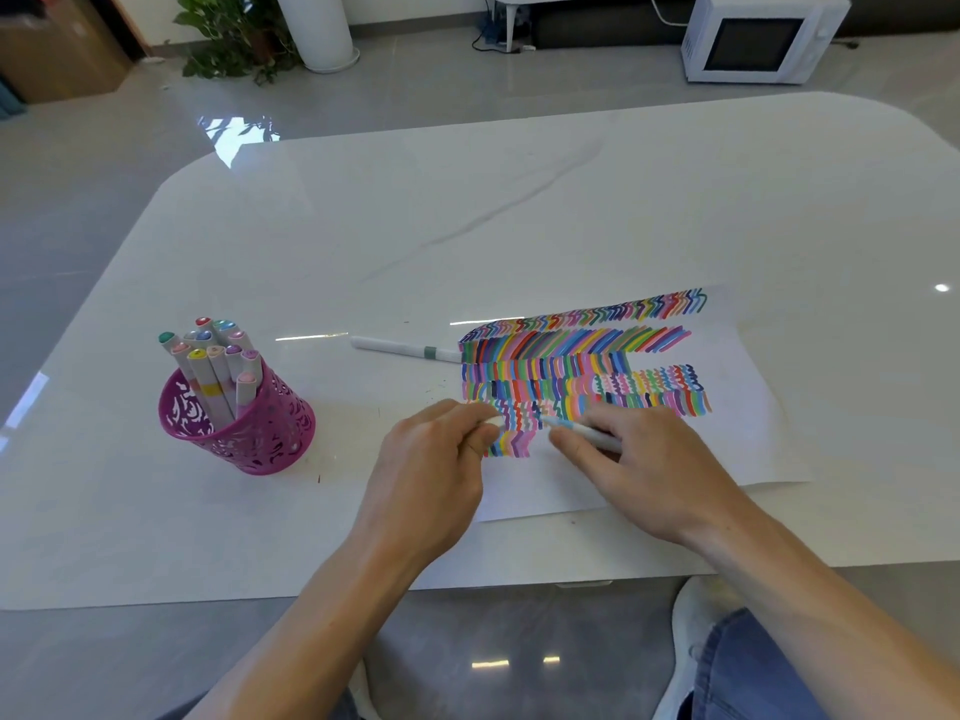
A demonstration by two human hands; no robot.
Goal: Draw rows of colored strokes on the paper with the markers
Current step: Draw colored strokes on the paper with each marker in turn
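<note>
Worn on the head, looking forward and down across the white table (467, 226) — wide-angle, a single view. Close above the paper (737, 439) at lower centre right, near enough to tell single strokes apart. Farther off along the top edge, taking in the grey floor (78, 174) and a microwave (753, 39) standing on it.

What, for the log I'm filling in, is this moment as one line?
left grip: pinches white cap | right grip: holds marker, tip at lowest row | paper: lowest row part-filled | cup: left of paper
</note>
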